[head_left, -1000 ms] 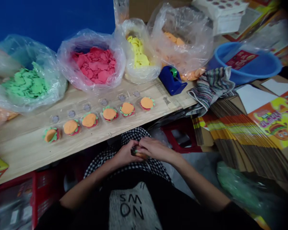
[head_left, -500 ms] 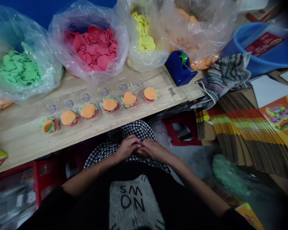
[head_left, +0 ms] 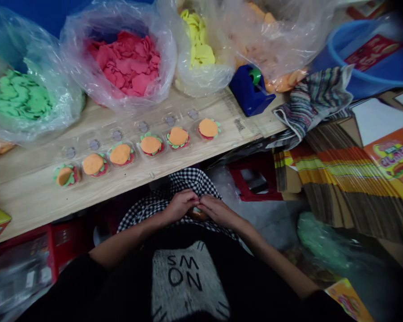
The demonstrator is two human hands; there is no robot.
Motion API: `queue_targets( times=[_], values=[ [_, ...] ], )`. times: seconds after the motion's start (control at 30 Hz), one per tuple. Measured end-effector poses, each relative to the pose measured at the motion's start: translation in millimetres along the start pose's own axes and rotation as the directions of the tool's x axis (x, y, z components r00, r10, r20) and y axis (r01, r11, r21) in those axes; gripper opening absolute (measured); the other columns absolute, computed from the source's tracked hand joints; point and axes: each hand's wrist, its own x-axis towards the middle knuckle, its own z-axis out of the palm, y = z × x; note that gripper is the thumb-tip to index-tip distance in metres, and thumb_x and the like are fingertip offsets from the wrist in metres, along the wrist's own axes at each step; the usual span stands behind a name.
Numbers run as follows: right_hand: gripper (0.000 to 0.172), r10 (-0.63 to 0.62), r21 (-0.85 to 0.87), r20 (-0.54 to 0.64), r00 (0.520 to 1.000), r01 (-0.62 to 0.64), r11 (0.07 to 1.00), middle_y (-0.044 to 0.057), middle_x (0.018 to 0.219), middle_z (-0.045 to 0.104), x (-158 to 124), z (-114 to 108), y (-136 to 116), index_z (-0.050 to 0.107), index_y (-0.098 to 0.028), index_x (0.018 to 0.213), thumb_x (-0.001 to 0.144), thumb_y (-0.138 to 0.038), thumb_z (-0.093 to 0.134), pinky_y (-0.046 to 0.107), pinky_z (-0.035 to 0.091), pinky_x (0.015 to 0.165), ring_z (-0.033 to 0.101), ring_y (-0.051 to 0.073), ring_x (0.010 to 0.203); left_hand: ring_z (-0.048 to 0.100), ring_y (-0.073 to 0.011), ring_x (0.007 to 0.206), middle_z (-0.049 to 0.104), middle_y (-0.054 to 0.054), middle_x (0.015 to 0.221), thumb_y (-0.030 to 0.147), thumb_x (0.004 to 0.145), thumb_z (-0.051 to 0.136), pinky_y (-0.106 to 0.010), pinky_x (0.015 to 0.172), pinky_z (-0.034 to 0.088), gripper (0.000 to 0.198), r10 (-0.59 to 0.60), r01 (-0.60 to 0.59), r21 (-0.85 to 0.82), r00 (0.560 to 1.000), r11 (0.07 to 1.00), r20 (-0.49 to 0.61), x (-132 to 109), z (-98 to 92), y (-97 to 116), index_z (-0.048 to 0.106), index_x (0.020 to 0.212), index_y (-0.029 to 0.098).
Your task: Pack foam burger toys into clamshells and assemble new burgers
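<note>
My left hand (head_left: 178,206) and my right hand (head_left: 217,210) meet in my lap over checked cloth, both closed around a small foam burger piece (head_left: 197,213) that is mostly hidden between the fingers. On the wooden board (head_left: 27,188) in front lies a clear plastic tray (head_left: 134,147) holding several foam burgers (head_left: 151,145) in a row. Behind it stand bags of green foam pieces (head_left: 20,96), red foam pieces (head_left: 126,67), yellow foam pieces (head_left: 198,44) and orange foam pieces (head_left: 275,53).
A blue tape dispenser (head_left: 250,91) and a striped cloth (head_left: 312,105) lie at the board's right end, beside a blue basin (head_left: 372,58). Stacked printed cards (head_left: 356,174) fill the right. Red crates (head_left: 63,246) sit under the board.
The view has tilted down and nearer to the board. My hands have stayed together in my lap, working the small piece.
</note>
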Motion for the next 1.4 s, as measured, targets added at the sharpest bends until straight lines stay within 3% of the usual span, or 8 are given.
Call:
queue_targets(
  times=[0.17, 0.33, 0.43, 0.5, 0.63, 0.77, 1.0, 1.4],
  values=[
    [0.030, 0.061, 0.100, -0.057, 0.996, -0.055, 0.993, -0.001, 0.069, 0.046, 6.9, -6.2, 4.3, 0.045, -0.019, 0.070, 0.090, -0.038, 0.032, 0.025, 0.036, 0.065, 0.044, 0.013, 0.069, 0.048, -0.0147, 0.082, 0.050, -0.002, 0.082, 0.029, 0.079, 0.048, -0.026, 0.077, 0.038, 0.016, -0.027, 0.027, 0.006, 0.999, 1.000, 0.018, 1.5, -10.2, 0.7, 0.056, 0.081, 0.016],
    [0.029, 0.147, 0.269, -0.062, 0.987, -0.125, 0.955, -0.002, 0.070, 0.047, 7.4, -24.0, -2.2, 0.047, -0.019, 0.075, 0.089, -0.039, 0.033, 0.024, 0.037, 0.063, 0.045, 0.012, 0.067, 0.048, -0.0205, 0.100, 0.050, -0.007, 0.108, 0.031, 0.055, 0.073, -0.032, 0.086, 0.038, 0.066, -0.049, 0.062, -0.087, 0.988, 0.994, 0.144, -0.3, -13.2, 2.5, 0.044, 0.112, 0.018],
    [0.023, 0.147, 0.252, -0.194, 0.970, -0.096, 0.963, -0.001, 0.073, 0.050, 11.1, -49.3, -3.3, 0.050, -0.020, 0.079, 0.087, -0.037, 0.037, 0.025, 0.039, 0.066, 0.047, 0.013, 0.071, 0.053, -0.0196, 0.093, 0.056, -0.005, 0.103, 0.028, 0.055, 0.074, -0.033, 0.083, 0.041, 0.062, -0.130, 0.145, -0.147, 0.985, 0.978, 0.113, 1.4, -10.8, 9.4, 0.044, 0.109, 0.018],
    [0.020, 0.174, 0.201, -0.457, 0.872, -0.090, 0.976, 0.001, 0.077, 0.052, 19.8, -77.0, 2.7, 0.051, -0.020, 0.083, 0.086, -0.037, 0.040, 0.026, 0.039, 0.069, 0.048, 0.014, 0.074, 0.053, -0.0198, 0.093, 0.057, -0.005, 0.101, 0.027, 0.054, 0.075, -0.033, 0.083, 0.041, 0.060, -0.138, 0.143, -0.197, 0.990, 0.970, 0.040, 3.8, -11.3, 16.7, 0.046, 0.105, 0.018],
    [0.023, 0.170, 0.110, -0.861, 0.479, -0.150, 0.983, 0.004, 0.083, 0.053, 48.9, -157.2, 29.5, 0.051, -0.018, 0.088, 0.084, -0.037, 0.039, 0.028, 0.039, 0.075, 0.049, 0.016, 0.079, 0.056, -0.0193, 0.090, 0.059, -0.006, 0.102, 0.025, 0.056, 0.074, -0.032, 0.080, 0.043, 0.058, -0.126, 0.110, -0.386, 0.992, 0.916, -0.019, 8.2, -22.3, 39.5, 0.044, 0.105, 0.018],
    [0.022, 0.200, 0.103, -0.921, 0.334, -0.284, 0.953, 0.006, 0.081, 0.054, 76.9, -233.8, 57.7, 0.056, -0.017, 0.082, 0.076, -0.035, 0.044, 0.032, 0.037, 0.079, 0.048, 0.019, 0.082, 0.057, -0.0182, 0.085, 0.061, -0.006, 0.098, 0.026, 0.058, 0.074, -0.030, 0.076, 0.046, 0.052, -0.180, 0.081, -0.567, 0.976, 0.820, -0.122, 5.7, -41.8, 71.9, 0.048, 0.102, 0.018],
    [0.020, 0.403, 0.306, -0.823, 0.401, -0.286, 0.908, -0.002, 0.048, 0.046, 104.4, -276.0, 82.8, 0.050, -0.017, 0.051, 0.061, -0.032, 0.059, 0.027, 0.038, 0.056, 0.046, 0.014, 0.055, 0.061, -0.0200, 0.077, 0.064, -0.006, 0.089, 0.029, 0.053, 0.076, -0.031, 0.069, 0.049, 0.047, -0.366, 0.064, -0.733, 0.894, 0.677, -0.260, -6.0, -66.6, 101.3, 0.056, 0.094, 0.016],
    [0.033, 0.514, 0.591, -0.775, 0.367, 0.134, 0.796, -0.005, 0.061, 0.048, 97.6, -247.2, 95.8, 0.041, -0.020, 0.064, 0.057, -0.045, 0.062, 0.027, 0.049, 0.053, 0.050, 0.010, 0.056, 0.063, -0.0158, 0.070, 0.065, -0.002, 0.084, 0.017, 0.061, 0.072, -0.028, 0.064, 0.053, 0.040, -0.440, -0.036, -0.850, 0.844, 0.526, -0.308, -10.4, -87.7, 89.8, 0.054, 0.096, 0.019]
  ],
)
